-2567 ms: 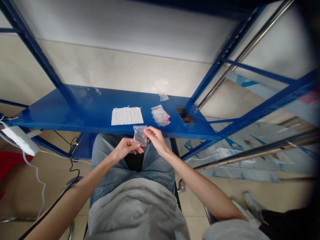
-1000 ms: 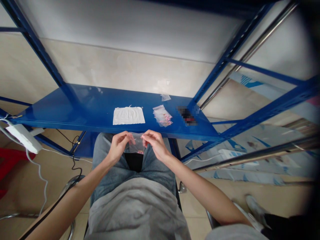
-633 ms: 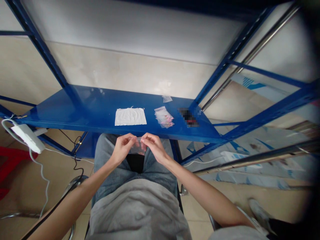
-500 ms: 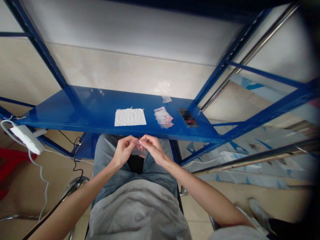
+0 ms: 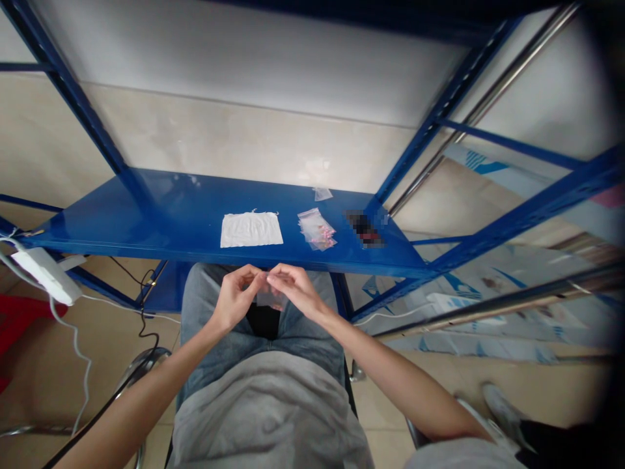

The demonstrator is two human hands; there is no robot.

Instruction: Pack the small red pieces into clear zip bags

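A small clear plastic bag (image 5: 267,298) hangs between my two hands, over my lap and just in front of the shelf edge. Something small and pinkish shows at its lower part, too faint to name. My left hand (image 5: 240,292) pinches its top edge from the left. On the other side, my right hand (image 5: 294,286) grips the same edge, fingertips almost meeting those of the left. Beyond them on the blue shelf (image 5: 190,218) lie a white cloth pouch (image 5: 251,229) and a fanned pile of clear bags (image 5: 317,229) with small pink contents.
Another clear bag (image 5: 322,194) lies at the shelf's back edge. A pixelated dark object (image 5: 364,228) is at the right end. On the left, a white power strip (image 5: 46,275) with cables hangs by the shelf corner. Blue uprights and a metal rail (image 5: 488,303) stand to the right.
Both hands still hold the bag at nearly the same spot; the bag hangs slightly lower and shows more. The whole view has shifted a little.
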